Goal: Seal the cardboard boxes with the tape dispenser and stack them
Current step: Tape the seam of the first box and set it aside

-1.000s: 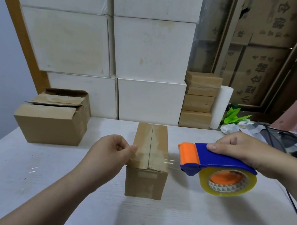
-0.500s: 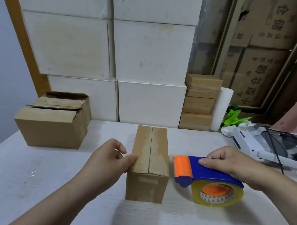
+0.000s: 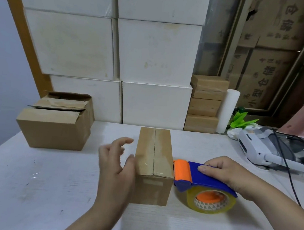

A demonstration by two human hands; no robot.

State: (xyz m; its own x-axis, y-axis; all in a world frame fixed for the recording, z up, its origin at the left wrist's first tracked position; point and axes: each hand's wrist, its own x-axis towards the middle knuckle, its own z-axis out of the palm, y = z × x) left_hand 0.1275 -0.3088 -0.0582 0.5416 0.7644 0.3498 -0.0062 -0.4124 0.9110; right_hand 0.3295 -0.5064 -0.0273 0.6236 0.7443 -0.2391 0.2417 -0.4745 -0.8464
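Observation:
A narrow cardboard box [image 3: 153, 163] stands in the middle of the white table [image 3: 29, 186], its top flaps closed with clear tape across them. My left hand [image 3: 117, 159] is beside its left wall, fingers spread, the thumb touching the wall. My right hand [image 3: 221, 171] grips the blue and orange tape dispenser [image 3: 203, 186], which rests on the table against the box's right side, its orange end touching the top edge. A larger cardboard box [image 3: 57, 122] with loose flaps sits at the back left.
White boxes [image 3: 152, 59] are stacked against the back wall. Three small brown boxes [image 3: 205, 103] are piled at the back right beside a white roll [image 3: 228, 111]. A white headset with black cables [image 3: 273, 152] lies at the right.
My right hand has lowered the dispenser onto the table and brought it against the box. My left hand, which was pinching at the box's top left edge, has let go and spread its fingers.

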